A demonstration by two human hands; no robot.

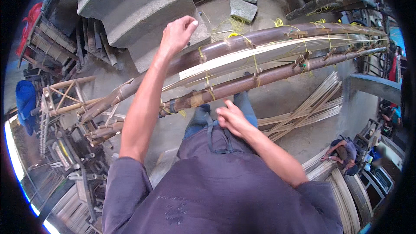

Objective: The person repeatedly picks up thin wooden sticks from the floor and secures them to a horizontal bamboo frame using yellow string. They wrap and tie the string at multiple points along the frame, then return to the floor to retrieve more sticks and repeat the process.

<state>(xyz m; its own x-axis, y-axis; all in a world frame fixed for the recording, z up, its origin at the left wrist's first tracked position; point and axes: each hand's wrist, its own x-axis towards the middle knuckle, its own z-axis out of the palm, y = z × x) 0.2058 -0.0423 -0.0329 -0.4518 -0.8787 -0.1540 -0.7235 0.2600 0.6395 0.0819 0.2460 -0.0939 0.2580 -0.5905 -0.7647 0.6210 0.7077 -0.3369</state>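
Note:
Two long dark bamboo poles (284, 31) run across in front of me, with pale split bamboo strips (242, 56) laid between them. Loops of yellow cord (255, 63) and short wooden pegs (302, 59) line both poles. My left hand (177, 34) is raised beyond the far pole, its fingers curled in and the thumb bent; whatever it may hold cannot be made out. Close to my waist, on the near side of the near pole (234, 86), my right hand (234, 119) has its fingers mostly curled. Any thin thing in that hand is too small to see.
Concrete steps (147, 6) rise beyond the poles at the left. Two stone blocks (243, 8) lie on the floor near tangled yellow cord. Loose bamboo strips (303, 108) are crossed at the right. A bamboo frame (69, 95) stands left; another person (344, 151) sits far right.

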